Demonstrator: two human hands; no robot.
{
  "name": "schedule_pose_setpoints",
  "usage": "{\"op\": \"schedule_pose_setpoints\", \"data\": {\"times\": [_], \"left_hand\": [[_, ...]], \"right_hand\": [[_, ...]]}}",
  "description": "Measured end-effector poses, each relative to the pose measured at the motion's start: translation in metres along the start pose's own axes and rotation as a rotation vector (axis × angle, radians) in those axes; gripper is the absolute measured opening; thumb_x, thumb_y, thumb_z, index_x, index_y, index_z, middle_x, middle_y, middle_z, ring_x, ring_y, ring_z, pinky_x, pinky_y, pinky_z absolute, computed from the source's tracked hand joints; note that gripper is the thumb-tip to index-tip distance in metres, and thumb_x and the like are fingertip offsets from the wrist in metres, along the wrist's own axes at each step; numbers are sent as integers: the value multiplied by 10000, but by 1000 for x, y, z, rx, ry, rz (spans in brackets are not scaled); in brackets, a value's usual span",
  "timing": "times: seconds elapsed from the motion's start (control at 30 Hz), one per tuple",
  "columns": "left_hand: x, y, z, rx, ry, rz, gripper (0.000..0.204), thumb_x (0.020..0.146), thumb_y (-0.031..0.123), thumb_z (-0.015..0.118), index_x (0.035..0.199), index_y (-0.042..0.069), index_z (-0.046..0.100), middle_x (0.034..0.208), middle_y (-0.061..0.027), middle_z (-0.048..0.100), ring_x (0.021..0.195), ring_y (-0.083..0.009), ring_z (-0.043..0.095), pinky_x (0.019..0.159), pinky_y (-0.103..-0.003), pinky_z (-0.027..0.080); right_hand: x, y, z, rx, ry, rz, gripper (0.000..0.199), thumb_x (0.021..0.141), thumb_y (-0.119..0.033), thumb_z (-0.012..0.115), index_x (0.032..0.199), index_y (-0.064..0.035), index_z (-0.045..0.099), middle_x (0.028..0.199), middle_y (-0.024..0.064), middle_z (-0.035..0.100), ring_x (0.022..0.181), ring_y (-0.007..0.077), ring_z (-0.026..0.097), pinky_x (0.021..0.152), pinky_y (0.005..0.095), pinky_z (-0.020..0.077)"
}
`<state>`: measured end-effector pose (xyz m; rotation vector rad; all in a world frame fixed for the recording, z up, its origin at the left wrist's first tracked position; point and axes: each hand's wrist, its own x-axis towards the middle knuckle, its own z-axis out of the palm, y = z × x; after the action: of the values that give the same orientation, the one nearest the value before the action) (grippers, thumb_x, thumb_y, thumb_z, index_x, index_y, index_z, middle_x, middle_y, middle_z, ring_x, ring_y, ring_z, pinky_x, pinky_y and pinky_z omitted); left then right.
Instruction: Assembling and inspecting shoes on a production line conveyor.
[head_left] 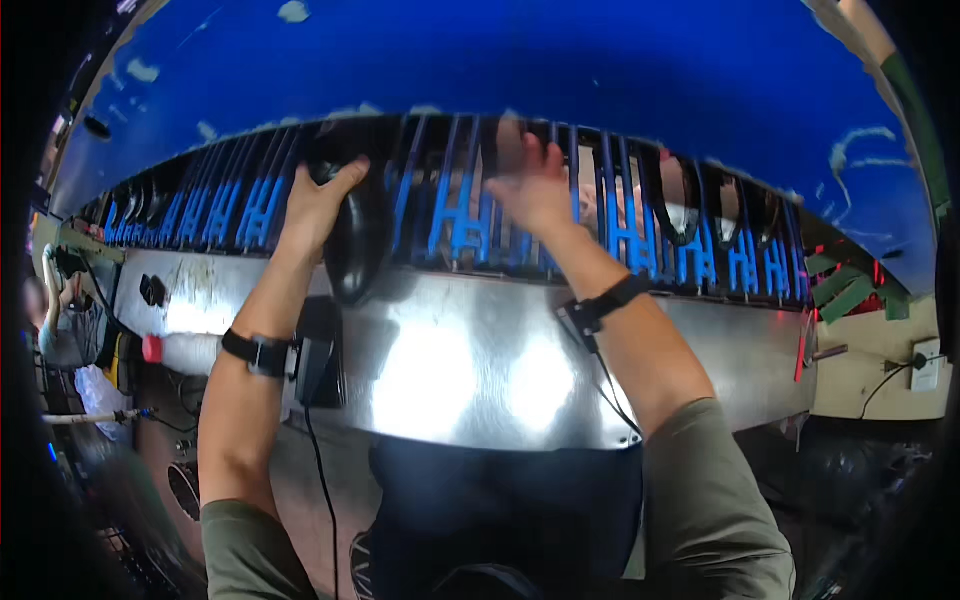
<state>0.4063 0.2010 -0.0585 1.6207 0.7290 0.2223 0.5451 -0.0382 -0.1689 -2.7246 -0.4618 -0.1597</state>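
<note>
My left hand grips a glossy black shoe, thumb across its upper part. The shoe hangs toe-down in front of a row of upright blue bars, its tip over the metal ledge. To the right, my right hand reaches up to the same bars, fingers spread and slightly blurred, with nothing visible in it. More dark shoe-like pieces sit between the bars right of this hand. The upper end of the held shoe is in shadow under the blue panel.
A large scuffed blue panel overhangs the bars. Below them runs a shiny metal ledge. At left, a clear bottle with a red cap lies near the ledge. Cables hang from both wrist straps. A wall socket is at far right.
</note>
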Motion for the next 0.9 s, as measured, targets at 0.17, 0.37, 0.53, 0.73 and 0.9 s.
{"op": "schedule_pose_setpoints", "data": {"times": [0.17,0.37,0.53,0.73,0.9], "left_hand": [[92,-89,-26,659,101,133,1154,759,455,847,1548,-68,186,1494,-359,382,1365,-446,450,1118,-413,400],[-11,-59,16,1092,-200,488,839,810,364,804,1467,12,417,1550,-297,326,1413,-437,386,1127,-481,395],[-195,65,108,696,-651,1183,601,822,243,793,1346,46,575,1516,-228,413,1383,-412,441,1106,-490,426],[-241,250,204,650,-264,1983,486,863,180,696,1317,39,592,1447,-220,501,1344,-404,473,1124,-495,388],[-85,313,136,1151,-26,1336,585,950,333,602,1453,57,487,1436,-218,540,1363,-413,463,1128,-451,374]], "right_hand": [[40,-18,17,-178,-164,-254,648,824,-522,684,1263,-48,628,1210,191,660,1088,349,651,935,453,511],[-32,94,-111,1316,-545,227,454,900,-357,608,1258,-78,609,1044,98,674,887,182,676,760,380,591],[-255,158,-197,1579,-321,343,561,913,-191,545,1420,37,468,1309,189,584,1188,306,602,961,487,560],[-396,162,-179,586,231,192,502,870,-126,727,1318,36,568,1260,224,645,1157,359,638,990,421,504],[-400,146,-159,552,426,12,560,740,-9,775,1262,20,575,1214,229,641,1103,414,634,956,447,516]]}}
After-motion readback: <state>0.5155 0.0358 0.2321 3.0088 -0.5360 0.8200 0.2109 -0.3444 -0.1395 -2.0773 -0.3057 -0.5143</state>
